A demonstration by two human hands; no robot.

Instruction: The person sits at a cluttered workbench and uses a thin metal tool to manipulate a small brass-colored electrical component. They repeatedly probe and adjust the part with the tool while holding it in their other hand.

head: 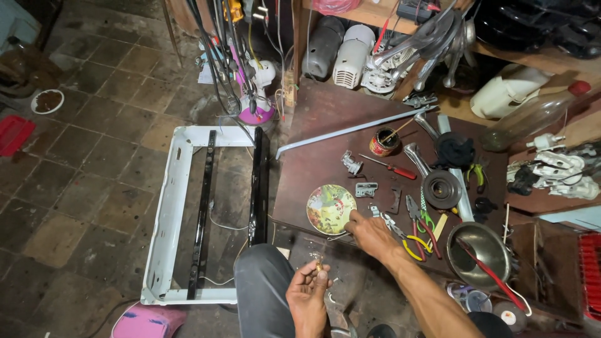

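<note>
Head view shows us the small brass-coloured metal part (318,266) pinched between the fingertips of our left hand (307,294), held up over our knee, just below the round decorated tin lid (330,209) that lies on the dark brown wooden worktop (319,119). We judge the part light, stiff and easy to drop, so the fingertip pinch at its sides suits it best. Our right hand (370,233) reaches to the lid's right edge, fingers loosely curled onto small metal bits there; whether it grips anything we cannot tell. Right of the lid lie yellow-handled pliers (410,233) and red-handled cutters (423,225); above and right of it a red-handled screwdriver (389,166) and a small round red tin with a printed label (384,142) holding a brush. Left of the lid a white metal appliance frame (169,213) rests on the stone floor.
</note>
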